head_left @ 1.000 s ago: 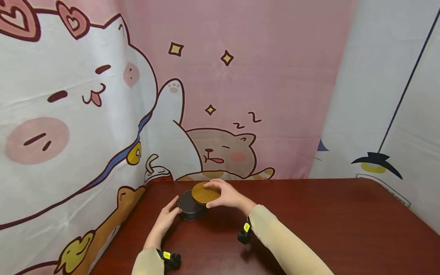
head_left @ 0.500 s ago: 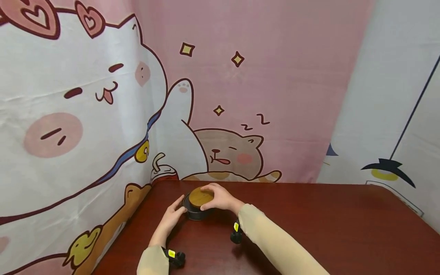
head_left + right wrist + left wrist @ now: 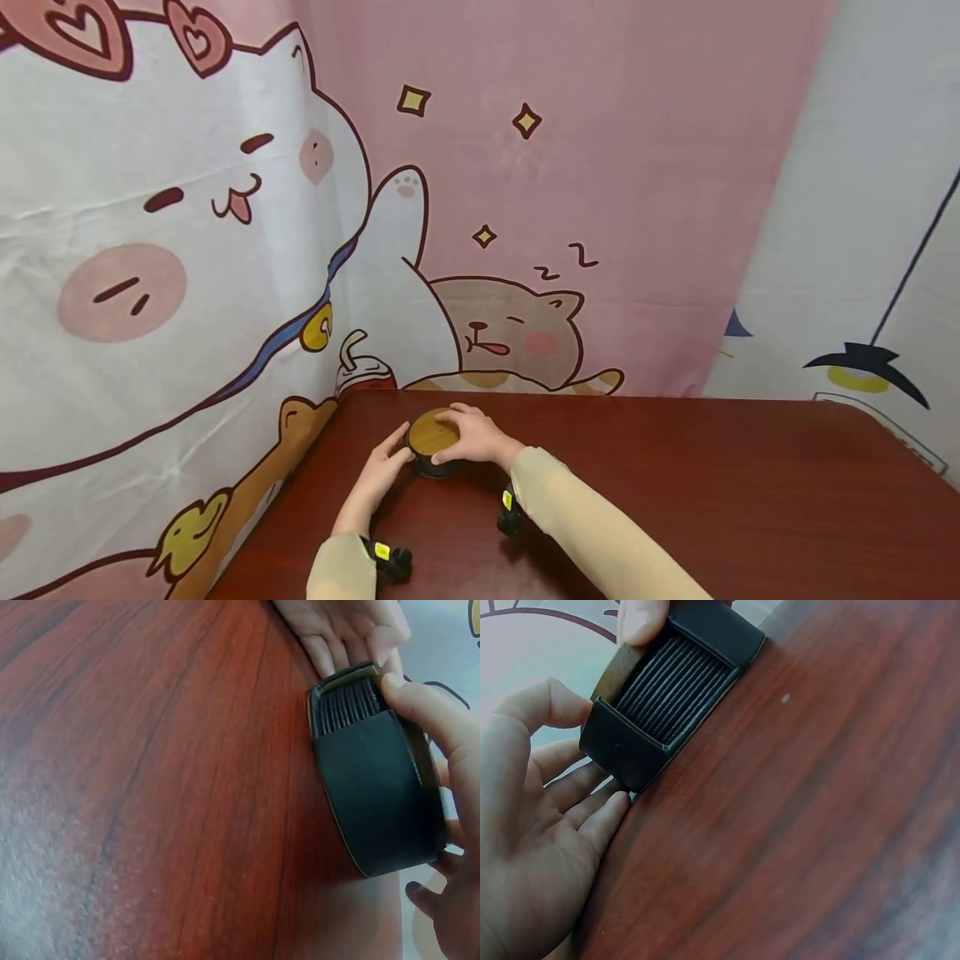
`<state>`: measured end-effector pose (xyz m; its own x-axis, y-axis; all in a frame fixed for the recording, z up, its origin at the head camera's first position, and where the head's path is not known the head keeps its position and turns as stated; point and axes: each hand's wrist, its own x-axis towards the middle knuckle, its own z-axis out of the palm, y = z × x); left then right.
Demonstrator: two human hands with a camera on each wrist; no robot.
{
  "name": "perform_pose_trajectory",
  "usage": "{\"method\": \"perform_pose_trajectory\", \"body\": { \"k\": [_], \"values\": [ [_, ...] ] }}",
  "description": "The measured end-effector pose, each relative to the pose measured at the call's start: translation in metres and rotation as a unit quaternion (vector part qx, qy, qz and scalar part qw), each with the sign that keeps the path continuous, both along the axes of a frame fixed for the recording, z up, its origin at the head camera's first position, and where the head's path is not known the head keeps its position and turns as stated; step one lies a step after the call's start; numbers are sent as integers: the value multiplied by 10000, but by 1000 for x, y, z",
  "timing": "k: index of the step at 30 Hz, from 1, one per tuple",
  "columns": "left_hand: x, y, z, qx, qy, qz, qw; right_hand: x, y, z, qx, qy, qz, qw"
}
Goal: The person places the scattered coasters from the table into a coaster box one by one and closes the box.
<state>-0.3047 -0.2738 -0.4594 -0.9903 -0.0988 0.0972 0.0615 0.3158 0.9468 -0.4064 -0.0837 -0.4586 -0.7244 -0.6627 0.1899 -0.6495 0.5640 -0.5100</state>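
A round black holder point(image 3: 442, 469) stands upright on the table, with a wooden disc point(image 3: 426, 434) lying flat at its top. Through a cut-out in the holder's wall, a stack of thin black coasters point(image 3: 679, 690) shows in the left wrist view. My left hand point(image 3: 380, 477) holds the holder's left side, the thumb at the rim and the fingers around the wall. From the right, my right hand point(image 3: 480, 439) grips the wooden disc, its thumb at the near edge and its fingers over the far side. In the right wrist view the thumb point(image 3: 420, 701) presses the disc's edge by the cut-out.
The reddish-brown wooden table point(image 3: 675, 500) extends far to the right. Behind and to the left hangs a printed cloth point(image 3: 637, 208) with cartoon cats. A small black camera point(image 3: 510, 521) is strapped to each wrist.
My right hand has brought the wooden disc left and down, from partly over the holder to flush on its top. My left hand stays at the holder's side. The head view has shifted slightly.
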Motion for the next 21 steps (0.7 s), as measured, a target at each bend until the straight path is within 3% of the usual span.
{"method": "perform_pose_trajectory", "body": {
  "k": [4,10,17,21],
  "values": [
    [-9,-2,-10,58,-27,-14,10000,3,3,-2,54,-167,-58,9998],
    [-30,-3,-29,58,28,-42,10000,3,20,-4,80,-441,-54,9990],
    [-40,-8,-31,-42,32,-139,9999,3,58,-7,267,-650,-160,9974],
    [-39,-19,-32,-47,35,-150,9999,-2,84,-7,278,-547,-275,9977]
  ]
}}
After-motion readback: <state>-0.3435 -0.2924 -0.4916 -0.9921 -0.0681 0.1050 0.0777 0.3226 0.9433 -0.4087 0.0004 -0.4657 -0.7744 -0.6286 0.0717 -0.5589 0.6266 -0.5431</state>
